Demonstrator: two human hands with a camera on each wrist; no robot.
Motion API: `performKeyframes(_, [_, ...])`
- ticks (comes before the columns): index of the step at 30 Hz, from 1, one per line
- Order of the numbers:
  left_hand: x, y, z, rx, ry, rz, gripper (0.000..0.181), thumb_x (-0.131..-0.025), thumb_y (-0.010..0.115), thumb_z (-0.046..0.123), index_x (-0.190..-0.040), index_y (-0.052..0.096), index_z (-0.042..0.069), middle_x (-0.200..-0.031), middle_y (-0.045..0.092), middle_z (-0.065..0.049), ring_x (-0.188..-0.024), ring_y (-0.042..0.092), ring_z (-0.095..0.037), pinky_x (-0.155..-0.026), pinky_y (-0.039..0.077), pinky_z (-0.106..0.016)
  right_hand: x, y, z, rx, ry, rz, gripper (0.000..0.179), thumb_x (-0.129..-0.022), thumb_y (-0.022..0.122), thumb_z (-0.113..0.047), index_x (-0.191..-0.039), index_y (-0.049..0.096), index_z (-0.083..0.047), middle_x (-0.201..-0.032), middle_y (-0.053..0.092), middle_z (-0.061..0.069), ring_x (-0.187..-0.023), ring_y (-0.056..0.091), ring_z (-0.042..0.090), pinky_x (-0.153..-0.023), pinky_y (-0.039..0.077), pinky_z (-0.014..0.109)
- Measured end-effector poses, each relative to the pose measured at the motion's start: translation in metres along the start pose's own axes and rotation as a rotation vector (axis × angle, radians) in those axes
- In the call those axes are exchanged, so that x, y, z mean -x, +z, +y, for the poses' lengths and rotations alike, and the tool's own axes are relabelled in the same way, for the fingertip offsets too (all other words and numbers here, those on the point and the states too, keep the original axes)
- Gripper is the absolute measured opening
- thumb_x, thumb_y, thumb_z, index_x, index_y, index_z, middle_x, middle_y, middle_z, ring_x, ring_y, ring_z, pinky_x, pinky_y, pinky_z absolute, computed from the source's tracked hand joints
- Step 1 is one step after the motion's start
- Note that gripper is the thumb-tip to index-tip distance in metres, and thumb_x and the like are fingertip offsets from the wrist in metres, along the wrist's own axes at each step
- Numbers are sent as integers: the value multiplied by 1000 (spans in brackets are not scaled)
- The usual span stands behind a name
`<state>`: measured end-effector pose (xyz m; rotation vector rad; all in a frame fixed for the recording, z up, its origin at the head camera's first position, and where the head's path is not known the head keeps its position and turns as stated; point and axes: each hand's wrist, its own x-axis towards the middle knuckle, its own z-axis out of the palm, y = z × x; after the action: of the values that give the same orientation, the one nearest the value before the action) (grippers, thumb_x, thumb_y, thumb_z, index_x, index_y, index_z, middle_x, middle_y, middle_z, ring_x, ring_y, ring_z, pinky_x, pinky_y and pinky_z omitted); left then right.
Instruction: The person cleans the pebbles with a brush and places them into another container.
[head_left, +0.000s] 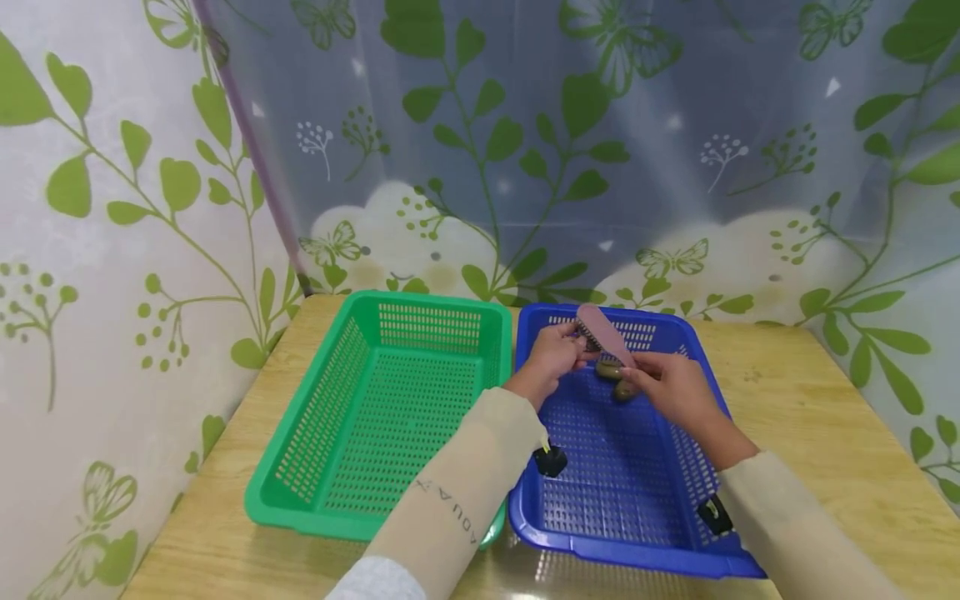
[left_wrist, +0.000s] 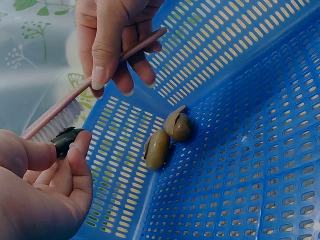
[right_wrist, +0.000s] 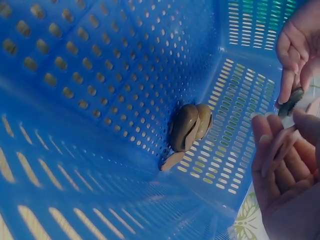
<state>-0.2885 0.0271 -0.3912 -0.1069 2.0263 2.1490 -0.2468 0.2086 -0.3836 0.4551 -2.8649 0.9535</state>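
Over the far end of the blue basket (head_left: 622,475), my right hand (head_left: 671,387) grips the narrow end of a pink brush (head_left: 606,337) with pale bristles. My left hand (head_left: 557,354) pinches a small dark green shellfish (left_wrist: 66,141) between thumb and fingers. The bristles touch or nearly touch its upper side. Below the hands, two olive-brown shellfish (left_wrist: 157,150) lie side by side at the bottom of the basket's far wall. Flat brownish flaps (right_wrist: 172,161) stick out from them. Their exact kind is not clear.
A green basket (head_left: 258,492) stands left of the blue one on the wooden table (head_left: 780,392). Leaf-patterned curtains (head_left: 495,150) hang behind and at both sides. Black pieces (head_left: 551,461) are on the wrists.
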Motion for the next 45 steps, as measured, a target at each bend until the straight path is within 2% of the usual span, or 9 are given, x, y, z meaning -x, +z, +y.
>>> performKeyframes(6, [1,0,3,0,-5,-4,38,-99,52,4,-138,53,4,-110,71,-13,-90,71,-19,-63,50,-20,-1,-2,1,68,20,33,38,-98,60,-23,-122,63,6,-97,73,19,-87,70,32,-73,53,49])
performKeyframes(11, [1,-1,2,18,-12,-15,40,-99,51,3,-139,52,5,-114,70,-14,-93,71,-21,-57,47,-16,1,-2,1,107,40,64,39,-98,59,-23,-122,63,7,-99,72,21,-89,69,35,-75,53,51])
performKeyframes(14, [1,-1,1,23,-10,-24,40,-100,51,2,-140,52,6,-116,69,-14,-94,71,-21,-58,47,-16,2,-3,1,108,52,97,39,-99,58,-23,-122,63,8,-98,72,22,-88,69,36,-74,53,52])
performKeyframes(18, [1,-1,1,14,-10,-18,40,-100,51,3,-140,52,7,-116,69,-12,-93,71,-20,-60,48,-18,2,-3,0,89,43,127,43,-99,58,-25,-125,60,8,-106,69,24,-93,68,38,-76,53,52])
performKeyframes(22, [0,0,0,8,-3,-13,39,-99,51,2,-137,55,7,-113,70,-13,-93,71,-22,-61,49,-20,2,-1,-1,43,4,111,43,-99,59,-24,-128,58,7,-111,68,23,-94,68,35,-73,54,47])
performKeyframes(29, [-1,0,-1,3,0,7,36,-98,51,0,-132,60,6,-104,72,-13,-86,70,-23,-56,46,-17,0,3,-1,7,-51,60,34,-97,61,-18,-122,64,5,-102,71,20,-87,70,31,-67,54,40])
performKeyframes(33, [-1,0,0,-3,-1,0,39,-98,51,0,-137,55,7,-109,71,-13,-93,70,-25,-54,44,-15,0,3,1,45,-29,46,31,-96,62,-18,-118,66,5,-96,73,18,-85,70,30,-66,53,41])
performKeyframes(38, [-2,0,0,-5,2,-24,42,-100,51,3,-141,50,6,-118,68,-14,-95,70,-22,-55,45,-15,0,0,2,100,6,73,32,-96,62,-19,-116,67,5,-96,73,19,-85,69,31,-66,53,44])
performKeyframes(45, [-1,-1,0,-1,1,-40,40,-100,50,3,-140,52,8,-119,67,-15,-96,70,-22,-56,44,-15,1,-3,0,98,44,87,34,-97,61,-21,-117,66,6,-93,73,19,-80,70,29,-63,53,43])
